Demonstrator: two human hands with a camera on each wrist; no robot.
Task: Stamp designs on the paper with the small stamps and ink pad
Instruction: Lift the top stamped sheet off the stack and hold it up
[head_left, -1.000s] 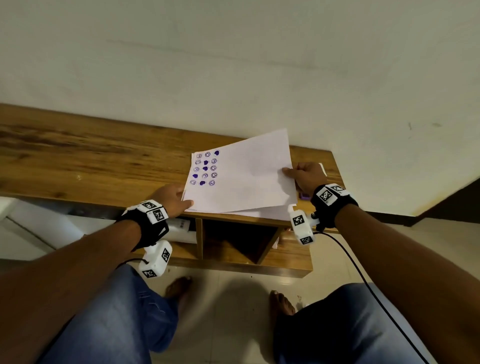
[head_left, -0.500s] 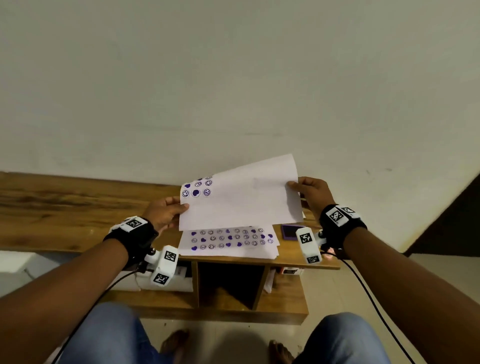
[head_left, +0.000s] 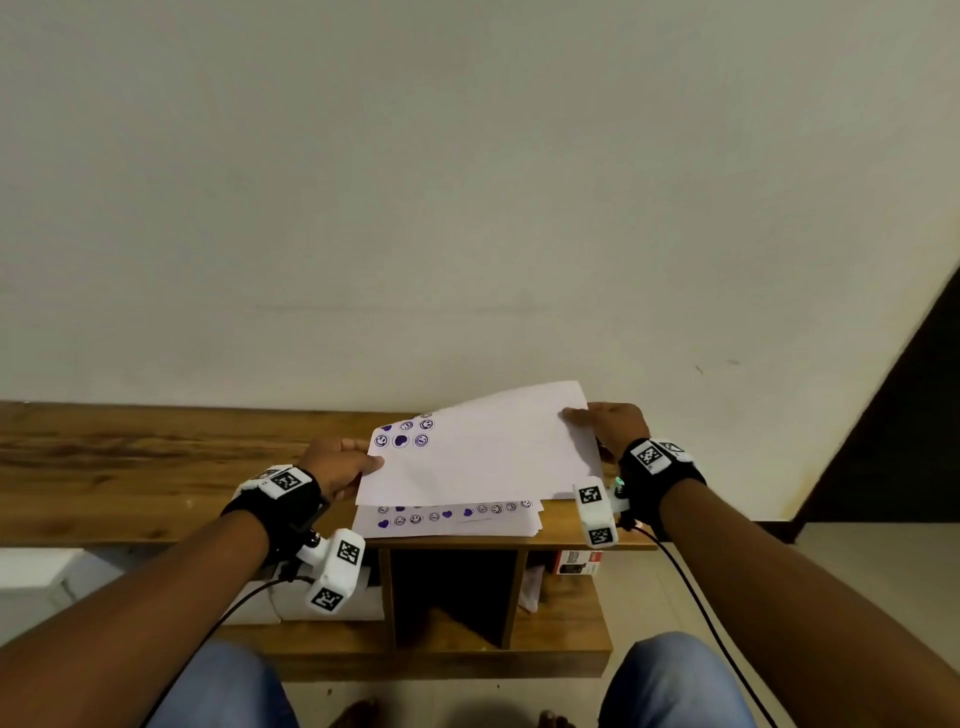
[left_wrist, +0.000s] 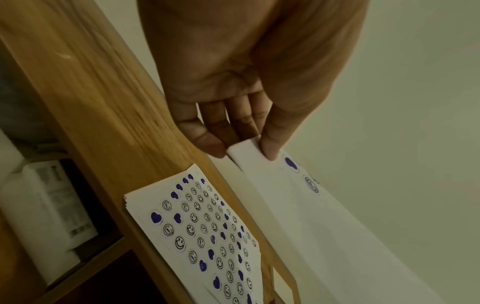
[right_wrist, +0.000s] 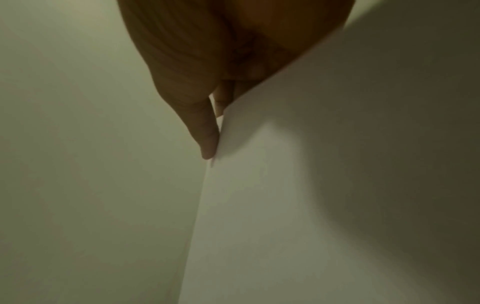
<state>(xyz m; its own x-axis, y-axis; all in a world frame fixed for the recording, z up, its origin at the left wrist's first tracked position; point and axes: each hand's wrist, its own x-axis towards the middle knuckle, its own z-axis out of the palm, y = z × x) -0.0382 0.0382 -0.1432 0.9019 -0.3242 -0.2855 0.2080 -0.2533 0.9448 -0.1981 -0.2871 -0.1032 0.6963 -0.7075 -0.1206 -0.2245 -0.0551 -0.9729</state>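
Observation:
I hold a white sheet of paper (head_left: 483, 457) in the air above the wooden table (head_left: 130, 467), a few purple stamp marks at its left end. My left hand (head_left: 337, 465) pinches its left edge between thumb and fingers (left_wrist: 270, 144). My right hand (head_left: 608, 426) pinches its far right corner, thumb on top. In the right wrist view the sheet (right_wrist: 311, 205) fills the right side beside my thumb (right_wrist: 207, 139). Under the lifted sheet lies a stack of papers (head_left: 447, 519) covered with purple hearts and smiley faces (left_wrist: 207, 232). No stamps or ink pad are in view.
The table stands against a pale wall (head_left: 467, 208). Below its top is an open dark compartment (head_left: 452, 587), with white boxes (head_left: 322, 603) on the shelf at left and a small red box (head_left: 576, 561) at right. My knees and feet show at the bottom.
Both hands have lifted the top sheet off the stack, exposing the fully stamped sheet below. In the last half second the sheet has come lower and hides more of the stack.

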